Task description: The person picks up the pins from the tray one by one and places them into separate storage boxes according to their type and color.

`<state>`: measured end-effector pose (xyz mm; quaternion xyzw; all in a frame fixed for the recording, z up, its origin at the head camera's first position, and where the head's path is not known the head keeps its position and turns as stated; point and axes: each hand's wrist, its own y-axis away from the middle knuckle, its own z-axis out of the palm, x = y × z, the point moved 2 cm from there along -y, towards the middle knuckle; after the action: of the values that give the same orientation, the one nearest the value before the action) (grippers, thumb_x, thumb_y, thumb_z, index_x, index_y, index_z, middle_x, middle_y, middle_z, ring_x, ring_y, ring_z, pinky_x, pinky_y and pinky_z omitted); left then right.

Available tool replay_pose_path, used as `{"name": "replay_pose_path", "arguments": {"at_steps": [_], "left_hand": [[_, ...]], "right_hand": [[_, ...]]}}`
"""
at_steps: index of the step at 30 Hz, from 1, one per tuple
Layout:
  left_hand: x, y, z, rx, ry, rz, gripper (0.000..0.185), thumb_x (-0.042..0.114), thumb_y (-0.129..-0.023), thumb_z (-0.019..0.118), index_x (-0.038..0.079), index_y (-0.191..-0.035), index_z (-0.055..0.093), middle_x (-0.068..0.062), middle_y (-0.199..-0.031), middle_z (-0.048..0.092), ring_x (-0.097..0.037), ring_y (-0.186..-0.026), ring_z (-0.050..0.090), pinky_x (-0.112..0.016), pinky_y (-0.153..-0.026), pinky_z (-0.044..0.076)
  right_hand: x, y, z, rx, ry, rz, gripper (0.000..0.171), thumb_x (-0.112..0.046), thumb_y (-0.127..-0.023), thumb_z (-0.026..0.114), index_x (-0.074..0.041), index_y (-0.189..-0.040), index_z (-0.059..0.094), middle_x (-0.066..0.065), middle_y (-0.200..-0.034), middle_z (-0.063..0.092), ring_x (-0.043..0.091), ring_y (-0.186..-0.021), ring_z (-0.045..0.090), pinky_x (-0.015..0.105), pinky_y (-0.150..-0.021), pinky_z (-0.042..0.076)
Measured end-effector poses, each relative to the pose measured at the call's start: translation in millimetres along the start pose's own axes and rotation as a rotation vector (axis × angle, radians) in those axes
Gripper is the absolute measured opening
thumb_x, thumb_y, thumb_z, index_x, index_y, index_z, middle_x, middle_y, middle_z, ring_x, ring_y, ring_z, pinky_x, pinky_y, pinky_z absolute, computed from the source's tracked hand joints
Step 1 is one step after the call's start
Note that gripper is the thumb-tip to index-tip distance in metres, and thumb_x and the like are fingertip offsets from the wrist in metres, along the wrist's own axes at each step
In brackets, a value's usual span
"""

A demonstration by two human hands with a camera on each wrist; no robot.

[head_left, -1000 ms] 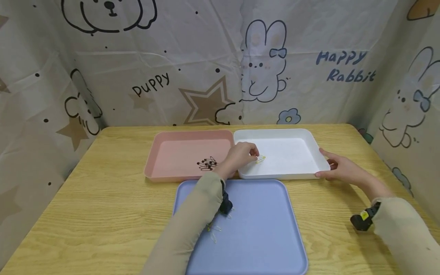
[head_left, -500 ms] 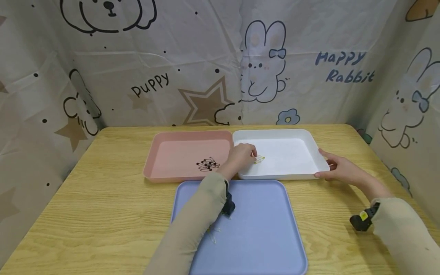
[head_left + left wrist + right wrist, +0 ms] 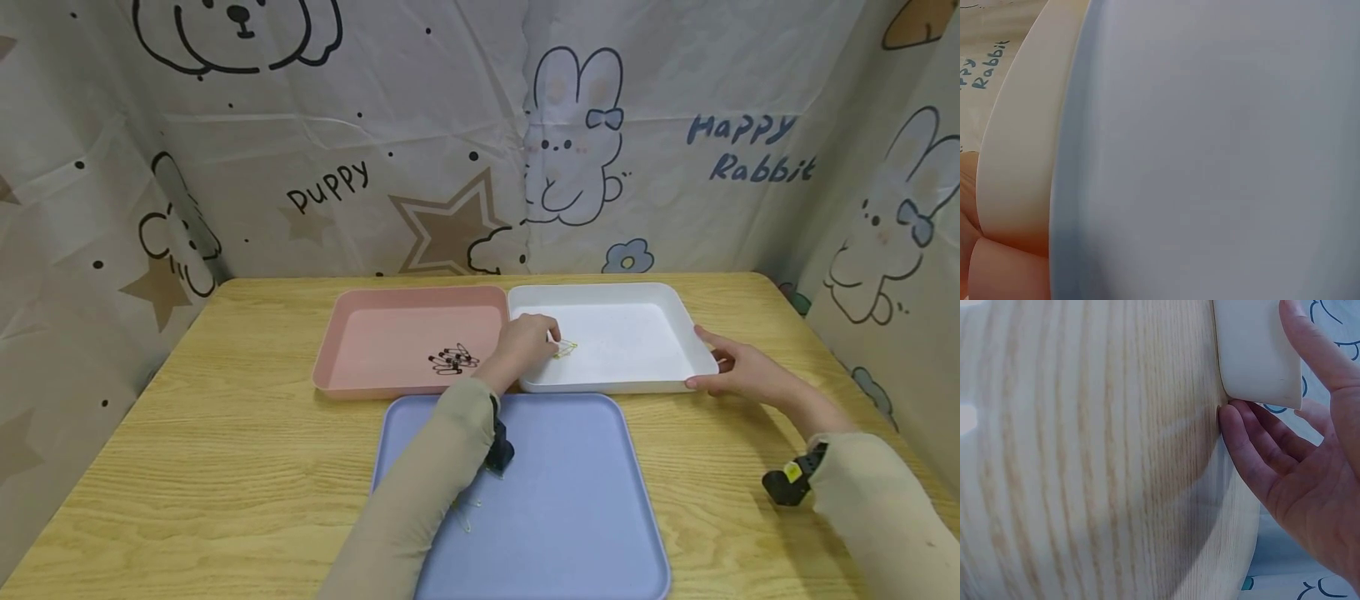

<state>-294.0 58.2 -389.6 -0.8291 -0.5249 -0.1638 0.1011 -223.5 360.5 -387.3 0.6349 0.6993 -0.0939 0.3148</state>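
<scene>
In the head view my left hand (image 3: 527,343) reaches over the left end of the white tray (image 3: 637,387), fingers bent down. Its thumb and fingertips pinch at the small yellow safety pins (image 3: 566,348) there; the fingers partly hide them. At the tray's right end my right hand (image 3: 750,371) holds the front corner, thumb and fingers spread around it. The right wrist view shows that hand (image 3: 1310,469) with fingertips by the bottom corner of the white tray (image 3: 1260,356). Black safety pins (image 3: 453,359) lie in a pile in the pink tray (image 3: 405,317).
A blue tray (image 3: 577,500) lies in front, with a few pale safety pins (image 3: 465,517) beside the left forearm, which hides part of it. The wooden table (image 3: 225,450) extends on both sides. A printed cloth (image 3: 450,100) hangs behind and at both sides.
My left hand has drawn back slightly to the left, then stayed nearly still by the yellow safety pins. The right hand and the trays have not visibly moved.
</scene>
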Motion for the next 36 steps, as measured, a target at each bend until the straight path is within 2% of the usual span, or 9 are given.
{"name": "replay_pose_path", "arguments": {"at_steps": [10, 20, 27, 32, 36], "left_hand": [[1.7, 4.5, -8.7, -0.033, 0.020, 0.026, 0.012, 0.024, -0.086, 0.063, 0.018, -0.096, 0.067, 0.003, -0.082, 0.061, -0.011, -0.072, 0.053, -0.023, -0.062, 0.040], [-2.6, 30.5, -33.9, -0.027, 0.114, 0.073, 0.016, 0.024, -0.086, 0.063, 0.015, -0.099, 0.066, 0.004, -0.083, 0.059, -0.012, -0.074, 0.053, -0.024, -0.063, 0.041], [-13.8, 47.9, -46.7, -0.043, 0.069, 0.082, 0.017, 0.023, -0.086, 0.063, 0.016, -0.100, 0.065, 0.004, -0.086, 0.060, -0.012, -0.075, 0.052, -0.025, -0.064, 0.041], [-15.4, 58.0, -54.4, -0.046, 0.029, 0.102, 0.018, 0.022, -0.084, 0.064, 0.015, -0.100, 0.067, 0.003, -0.082, 0.059, -0.012, -0.073, 0.052, -0.026, -0.064, 0.041], [-15.2, 66.6, -56.7, -0.074, -0.011, 0.122, 0.019, 0.024, -0.083, 0.065, 0.017, -0.100, 0.067, 0.005, -0.080, 0.059, -0.011, -0.072, 0.053, -0.026, -0.062, 0.041]], "right_hand": [[-1.6, 0.1, -0.7, 0.003, 0.002, 0.005, 0.099, -0.046, -0.078, 0.066, -0.010, -0.146, 0.004, 0.021, -0.109, 0.047, 0.019, -0.081, 0.050, 0.028, -0.068, 0.041], [-2.4, 0.4, 0.0, -0.002, 0.000, -0.002, 0.098, -0.044, -0.079, 0.066, -0.009, -0.146, 0.003, 0.024, -0.111, 0.046, 0.020, -0.082, 0.051, 0.029, -0.070, 0.042], [-3.3, 0.2, 0.2, -0.003, -0.002, -0.005, 0.098, -0.043, -0.080, 0.066, -0.009, -0.146, 0.003, 0.023, -0.111, 0.045, 0.020, -0.082, 0.051, 0.027, -0.069, 0.042], [-5.2, 1.7, -0.6, -0.003, -0.005, -0.013, 0.097, -0.042, -0.080, 0.066, -0.009, -0.146, 0.003, 0.024, -0.111, 0.045, 0.019, -0.081, 0.051, 0.026, -0.067, 0.043], [-5.5, 2.2, -0.5, 0.000, -0.006, -0.014, 0.097, -0.042, -0.080, 0.066, -0.009, -0.146, 0.003, 0.024, -0.111, 0.046, 0.019, -0.081, 0.051, 0.027, -0.067, 0.042]]}}
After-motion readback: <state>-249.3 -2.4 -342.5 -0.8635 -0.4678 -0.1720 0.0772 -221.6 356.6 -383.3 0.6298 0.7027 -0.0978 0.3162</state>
